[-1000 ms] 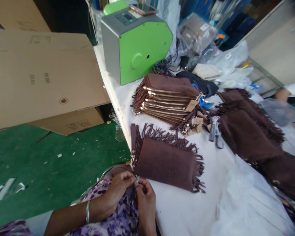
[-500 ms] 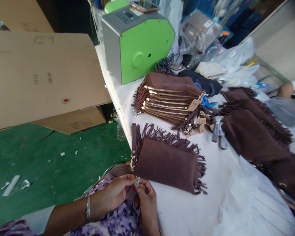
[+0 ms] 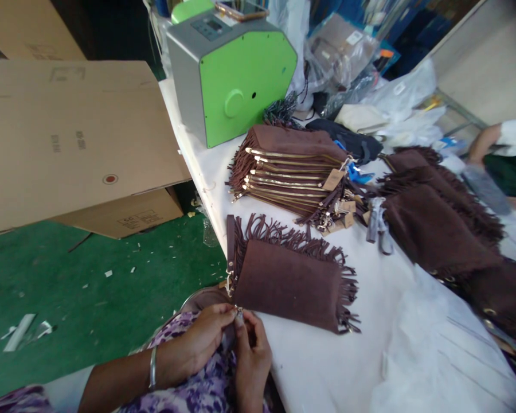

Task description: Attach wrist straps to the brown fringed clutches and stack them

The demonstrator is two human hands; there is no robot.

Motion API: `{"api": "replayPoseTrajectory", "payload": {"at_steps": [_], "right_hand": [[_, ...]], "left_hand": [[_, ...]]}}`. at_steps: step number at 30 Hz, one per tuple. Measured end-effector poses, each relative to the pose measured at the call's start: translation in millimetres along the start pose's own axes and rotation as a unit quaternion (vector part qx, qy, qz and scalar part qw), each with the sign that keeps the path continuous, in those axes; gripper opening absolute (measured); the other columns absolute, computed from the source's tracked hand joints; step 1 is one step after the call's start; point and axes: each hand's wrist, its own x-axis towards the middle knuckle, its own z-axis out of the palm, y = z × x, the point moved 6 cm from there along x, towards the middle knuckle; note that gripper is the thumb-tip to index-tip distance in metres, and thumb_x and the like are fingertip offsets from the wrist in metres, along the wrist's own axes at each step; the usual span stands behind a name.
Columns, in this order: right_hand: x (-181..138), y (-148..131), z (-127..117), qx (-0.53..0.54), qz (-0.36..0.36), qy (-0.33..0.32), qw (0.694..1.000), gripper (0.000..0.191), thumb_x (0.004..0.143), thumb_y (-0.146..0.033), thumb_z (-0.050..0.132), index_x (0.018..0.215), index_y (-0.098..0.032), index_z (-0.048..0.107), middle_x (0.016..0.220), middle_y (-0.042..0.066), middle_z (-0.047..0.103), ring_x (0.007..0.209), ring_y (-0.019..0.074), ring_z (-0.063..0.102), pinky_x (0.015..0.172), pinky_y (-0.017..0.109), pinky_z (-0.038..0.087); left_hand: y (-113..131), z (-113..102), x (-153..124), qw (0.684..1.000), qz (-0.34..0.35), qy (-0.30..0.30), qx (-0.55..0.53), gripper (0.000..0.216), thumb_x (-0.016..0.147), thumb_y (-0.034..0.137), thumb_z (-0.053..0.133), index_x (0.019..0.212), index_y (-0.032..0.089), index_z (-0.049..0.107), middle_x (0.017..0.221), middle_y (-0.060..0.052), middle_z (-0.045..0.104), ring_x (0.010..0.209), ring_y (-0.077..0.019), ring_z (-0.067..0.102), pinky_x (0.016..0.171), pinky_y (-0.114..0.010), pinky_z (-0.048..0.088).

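Note:
At the near edge of the table, my left hand [image 3: 204, 335] and my right hand [image 3: 253, 353] meet fingertip to fingertip. Both pinch a small metal clasp [image 3: 239, 310], largely covered by the fingers. A dark strap [image 3: 229, 337] hangs beneath it between the hands; whether it is joined to the clasp I cannot tell. Just beyond lies a brown fringed pouch [image 3: 290, 284], flat, with a wrist strap [image 3: 231, 238] and a metal clip [image 3: 229, 282] at its left side.
Behind the pouch stands a stack of similar zipped pouches [image 3: 290, 166] with paper tags. Farther back is a green and grey machine [image 3: 245, 86]. More brown pouches [image 3: 438, 229] lie at right beside white plastic [image 3: 417, 338]. A large cardboard box [image 3: 77, 143] stands left. Another person's arm [image 3: 484, 143] shows far right.
The view has shifted slightly, so the table things sit a little farther left. My hands keep pinching the clasp. More of the other person's arm and clothing shows at right.

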Motion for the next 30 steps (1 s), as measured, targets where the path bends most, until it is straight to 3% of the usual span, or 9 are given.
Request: {"api": "replayPoseTrajectory", "payload": {"at_steps": [4, 8, 10, 16, 21, 24, 28, 30], "right_hand": [[-0.1, 11.9, -0.2, 0.015, 0.034, 0.014, 0.999, 0.047, 0.082, -0.05, 0.064, 0.112, -0.014, 0.067, 0.078, 0.005, 0.071, 0.066, 0.0195, 0.064, 0.06, 0.026, 0.05], [0.6, 10.2, -0.2, 0.011, 0.034, 0.006, 0.999, 0.039, 0.082, -0.048, 0.065, 0.104, -0.016, 0.072, 0.102, 0.008, 0.073, 0.093, 0.0238, 0.067, 0.081, 0.028, 0.051], [-0.5, 8.4, -1.6, -0.001, 0.041, 0.013, 0.999, 0.036, 0.081, -0.048, 0.064, 0.1, -0.017, 0.073, 0.103, 0.008, 0.073, 0.097, 0.0248, 0.066, 0.085, 0.03, 0.049], [-3.6, 1.0, -2.9, -0.039, 0.038, 0.028, 0.998, 0.034, 0.083, -0.048, 0.062, 0.095, -0.018, 0.072, 0.094, 0.006, 0.074, 0.086, 0.023, 0.066, 0.078, 0.029, 0.049], [1.8, -1.4, 0.1, -0.026, 0.024, 0.004, 0.999, 0.035, 0.085, -0.048, 0.059, 0.095, -0.017, 0.072, 0.09, 0.006, 0.073, 0.083, 0.022, 0.065, 0.075, 0.028, 0.049], [4.1, 4.2, 2.0, 0.004, 0.013, -0.026, 1.0, 0.041, 0.084, -0.051, 0.06, 0.103, -0.016, 0.073, 0.093, 0.007, 0.073, 0.076, 0.0203, 0.064, 0.065, 0.026, 0.05], [1.7, 20.4, 4.3, 0.057, 0.049, -0.078, 0.994, 0.054, 0.087, -0.057, 0.054, 0.12, -0.016, 0.068, 0.063, 0.001, 0.063, 0.045, 0.0137, 0.048, 0.041, 0.023, 0.038], [0.7, 23.3, 1.9, 0.071, 0.056, -0.084, 0.992, 0.057, 0.088, -0.058, 0.052, 0.124, -0.017, 0.065, 0.058, 0.0, 0.06, 0.042, 0.013, 0.044, 0.038, 0.023, 0.035]], "left_hand": [[-3.7, -2.4, 1.8, 1.0, -0.002, -0.015, -0.001, 0.021, 0.063, 0.023, 0.082, 0.076, 0.013, 0.068, 0.081, -0.006, 0.067, 0.081, -0.0177, 0.062, 0.08, -0.027, 0.049], [-8.2, -9.4, 6.7, 0.999, 0.006, -0.031, -0.004, 0.023, 0.064, 0.021, 0.081, 0.082, 0.013, 0.069, 0.084, -0.005, 0.066, 0.082, -0.0162, 0.06, 0.081, -0.026, 0.047], [-10.5, -11.7, 8.9, 0.999, 0.011, -0.043, -0.011, 0.024, 0.066, 0.02, 0.08, 0.086, 0.014, 0.068, 0.087, -0.006, 0.066, 0.086, -0.0167, 0.06, 0.085, -0.027, 0.046], [-6.2, -5.0, 3.5, 0.997, 0.05, -0.051, 0.027, 0.018, 0.074, 0.023, 0.073, 0.088, 0.016, 0.065, 0.089, -0.005, 0.063, 0.088, -0.0175, 0.058, 0.086, -0.028, 0.045], [5.9, -3.6, -5.8, 0.989, 0.095, 0.006, 0.109, 0.017, 0.078, 0.03, 0.071, 0.082, 0.016, 0.063, 0.083, -0.003, 0.061, 0.083, -0.0156, 0.056, 0.077, -0.025, 0.045], [3.3, -12.2, -9.0, 0.992, 0.064, 0.022, 0.107, 0.025, 0.078, 0.039, 0.071, 0.087, 0.017, 0.065, 0.086, -0.003, 0.063, 0.082, -0.0159, 0.057, 0.073, -0.025, 0.045], [-6.2, -23.3, -13.3, 0.997, 0.011, 0.0, 0.072, 0.044, 0.078, 0.047, 0.071, 0.113, 0.022, 0.064, 0.111, -0.008, 0.065, 0.099, -0.0224, 0.06, 0.077, -0.03, 0.049], [-9.1, -25.7, -15.6, 0.997, 0.004, -0.013, 0.072, 0.048, 0.077, 0.05, 0.071, 0.114, 0.021, 0.064, 0.112, -0.009, 0.065, 0.098, -0.0236, 0.062, 0.077, -0.032, 0.05]]}}
